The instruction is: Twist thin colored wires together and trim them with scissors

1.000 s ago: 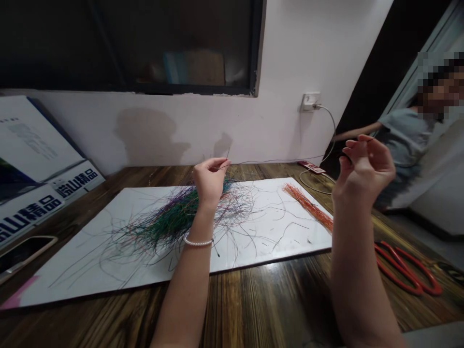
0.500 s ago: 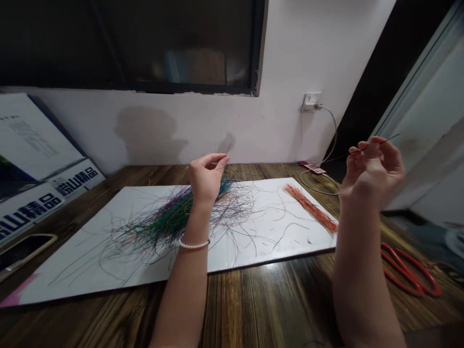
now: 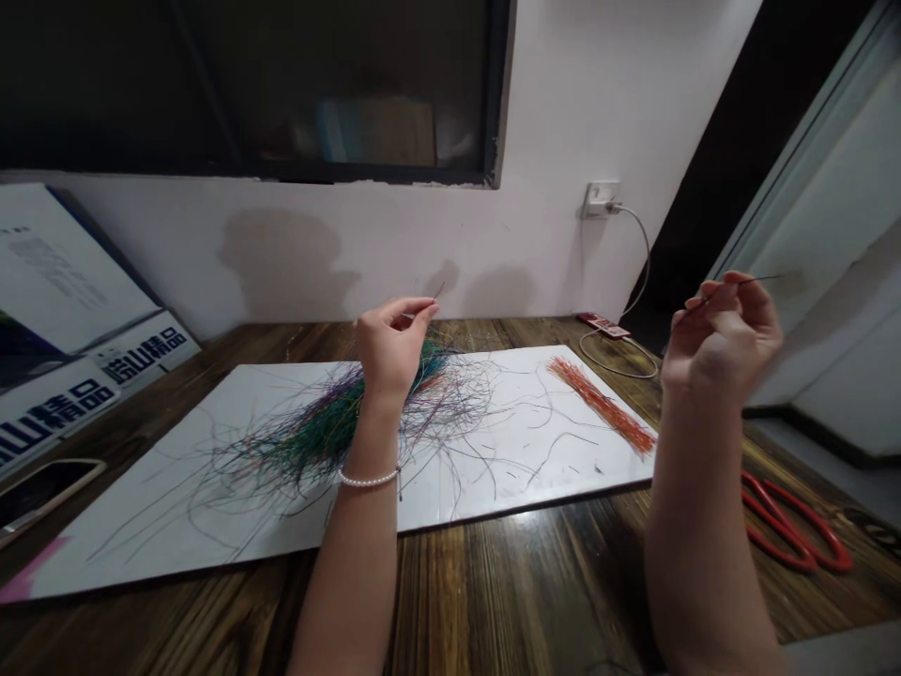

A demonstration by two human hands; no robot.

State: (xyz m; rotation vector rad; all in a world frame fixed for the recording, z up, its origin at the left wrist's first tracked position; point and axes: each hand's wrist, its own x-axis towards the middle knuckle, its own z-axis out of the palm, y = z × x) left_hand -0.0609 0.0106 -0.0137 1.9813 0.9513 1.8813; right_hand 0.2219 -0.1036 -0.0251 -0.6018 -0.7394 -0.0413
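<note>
Raised above the board, my left hand [image 3: 395, 345] is closed in a pinch on a thin wire [image 3: 439, 290], whose dark end sticks up past the fingertips. My right hand [image 3: 725, 329] is held up at the far right, fingers closed on a thin dark wire [image 3: 764, 278] that pokes out to the right. Whether both hands hold the same wire cannot be made out. Beneath my left hand lies a loose, tangled heap of green, blue and purple wires [image 3: 328, 418], partly hidden by that hand and forearm. A neater bundle of orange wires [image 3: 602, 406] rests at the board's right side.
The white board [image 3: 450, 502] lies on a dark wooden table [image 3: 493, 601], with loose strands scattered over it. Red-handled scissors [image 3: 795, 526] lie beside my right forearm. A phone [image 3: 49, 493] and printed boxes [image 3: 84, 394] are at left. A charging cable [image 3: 648, 253] hangs from a wall socket [image 3: 601, 199].
My left hand has shifted slightly left. My right hand has turned a little, and its wire's protruding end now lies flatter. Both hands keep their pinch.
</note>
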